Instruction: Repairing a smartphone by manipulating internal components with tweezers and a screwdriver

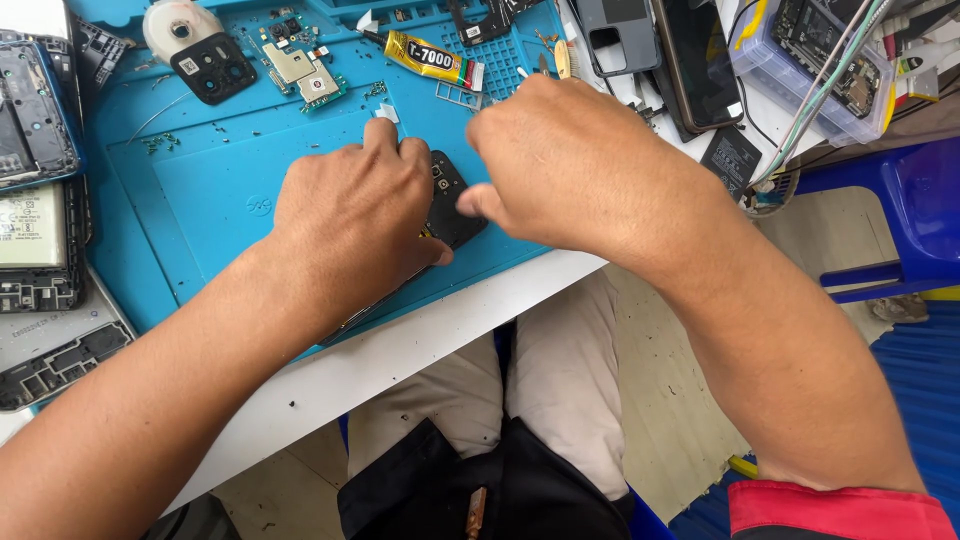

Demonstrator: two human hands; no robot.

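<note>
A phone repair bench: a blue silicone work mat (pixel 230 190) on a white table (pixel 400 345), opened phones (pixel 40 240) stacked at the left, a loose circuit board (pixel 305 72) and a glue tube (pixel 432 57) at the far edge.

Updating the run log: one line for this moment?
left hand: on black phone part | right hand: pinching it | surface: blue mat

two hands (pixel 355 215), one glue tube (pixel 432 58), perhaps three phones (pixel 35 240)

yellow-black glue tube (pixel 432 58) — top centre | dark phone screen (pixel 697 62) — top right
</note>
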